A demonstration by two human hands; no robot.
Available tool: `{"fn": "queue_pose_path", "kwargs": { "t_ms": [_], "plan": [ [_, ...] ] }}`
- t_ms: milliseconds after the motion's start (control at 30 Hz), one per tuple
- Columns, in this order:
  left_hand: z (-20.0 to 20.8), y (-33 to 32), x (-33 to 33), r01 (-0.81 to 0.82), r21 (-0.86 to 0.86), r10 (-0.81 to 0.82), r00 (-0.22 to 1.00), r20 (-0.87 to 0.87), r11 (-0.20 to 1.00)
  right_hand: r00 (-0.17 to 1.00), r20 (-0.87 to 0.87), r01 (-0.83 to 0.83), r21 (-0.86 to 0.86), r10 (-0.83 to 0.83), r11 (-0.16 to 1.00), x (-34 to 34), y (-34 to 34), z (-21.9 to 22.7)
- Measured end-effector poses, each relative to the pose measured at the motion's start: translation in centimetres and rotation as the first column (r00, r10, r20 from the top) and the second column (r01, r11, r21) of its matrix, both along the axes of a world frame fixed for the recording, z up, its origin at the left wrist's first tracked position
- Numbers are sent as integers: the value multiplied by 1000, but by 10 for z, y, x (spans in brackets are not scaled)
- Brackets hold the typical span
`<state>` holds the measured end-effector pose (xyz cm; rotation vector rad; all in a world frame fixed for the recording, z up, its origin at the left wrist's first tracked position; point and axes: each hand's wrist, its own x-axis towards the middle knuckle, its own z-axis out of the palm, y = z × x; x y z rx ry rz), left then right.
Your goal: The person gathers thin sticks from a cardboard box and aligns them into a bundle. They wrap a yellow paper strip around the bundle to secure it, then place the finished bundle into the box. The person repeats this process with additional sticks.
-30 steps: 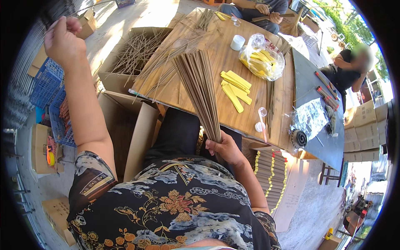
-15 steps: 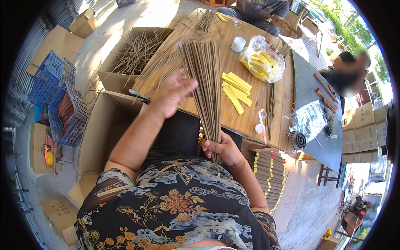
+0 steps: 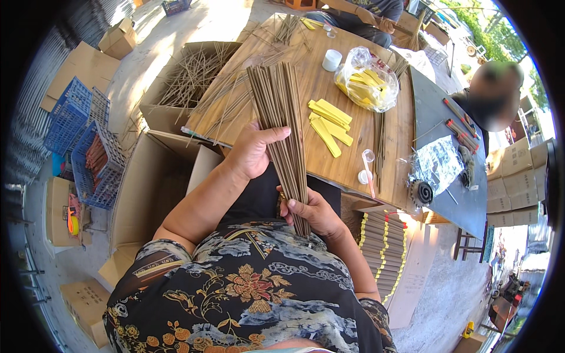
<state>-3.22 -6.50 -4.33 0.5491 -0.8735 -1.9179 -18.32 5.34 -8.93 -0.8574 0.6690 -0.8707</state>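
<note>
A thick bundle of thin brown sticks (image 3: pixel 285 141) stands tilted in front of me, its upper end fanned out over the table edge. My right hand (image 3: pixel 313 213) is wrapped round the narrow lower end. Higher up, my left hand (image 3: pixel 254 150) grips the bundle from the left, thumb across its front; its other fingers are partly hidden. To the right of the bundle, yellow paper strips (image 3: pixel 331 125) lie in a loose pile on the wooden table (image 3: pixel 353 159). Beyond them sits a clear plastic bag (image 3: pixel 367 82) of more yellow strips.
Loose sticks fill a cardboard box (image 3: pixel 191 76) at the far left. A white jar (image 3: pixel 332 60) and a small spoon-like tool (image 3: pixel 369 170) rest on the table. Banded bundles (image 3: pixel 382 253) lie below right. A grey side table (image 3: pixel 450 182) carries foil. Two people sit opposite and at right.
My left hand has come in from beside the bundle and closed on its middle, thumb now over the sticks. My right hand keeps its hold at the lower end.
</note>
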Motion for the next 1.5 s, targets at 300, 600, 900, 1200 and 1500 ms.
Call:
{"fn": "queue_pose_path", "kwargs": {
  "t_ms": [300, 600, 900, 1200, 1500],
  "plan": [
    [5, 2, 3, 5, 79, 0, 998, -64, 997, 998, 55, -10, 47, 8, 999, -1, 4, 4],
    [6, 2, 8, -25, 89, 30, 998, -56, 996, 998, 68, -4, 88, -2, 996, 1, 3, 1],
    [6, 3, 8, -18, 76, 24, 997, -70, 997, 999, 49, 20, 88, -24, 996, 1, 4, -5],
    [7, -6, 11, -47, -24, 45, 997, -67, 999, 985, -91, 146, 4, -145, 989, 0, 2, -9],
    [23, -18, 29, -402, -683, 704, 671, 234, 610, 896, -319, 260, -186, -308, 948, -4, 4, -15]
  ]
}}
